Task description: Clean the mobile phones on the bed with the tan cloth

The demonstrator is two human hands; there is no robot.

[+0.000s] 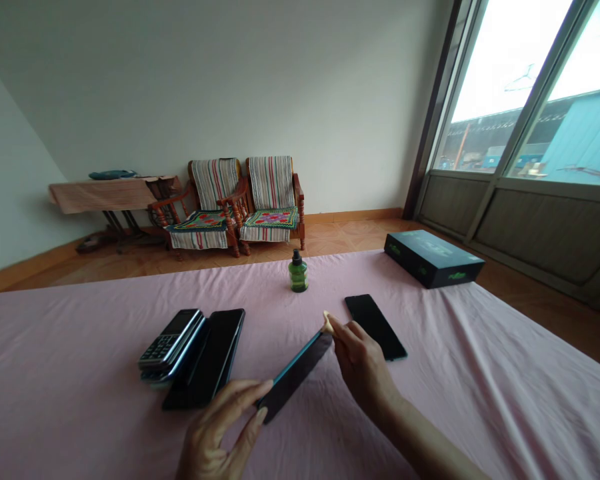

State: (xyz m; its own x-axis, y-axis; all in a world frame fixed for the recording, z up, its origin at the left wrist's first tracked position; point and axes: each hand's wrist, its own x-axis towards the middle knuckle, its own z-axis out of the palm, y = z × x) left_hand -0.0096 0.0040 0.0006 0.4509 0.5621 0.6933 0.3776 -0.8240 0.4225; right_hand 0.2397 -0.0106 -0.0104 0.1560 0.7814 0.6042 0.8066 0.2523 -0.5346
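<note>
A dark smartphone with a teal edge [296, 375] is tilted up over the pink cloth, held at both ends. My left hand [220, 433] pinches its near end with fingers and thumb. My right hand [363, 370] grips the far end, with a small pale object [328, 323] sticking up at the fingertips. Another black phone [375, 326] lies flat just beyond my right hand. To the left sits a stack of phones [200, 360] with a keypad phone [171, 338] on top.
A small green bottle [298, 272] stands near the far edge of the pink-covered table [505, 373]. A dark box [433, 257] lies at the far right corner. Two wooden armchairs [240, 203] and a side table [107, 193] stand by the wall; windows are right.
</note>
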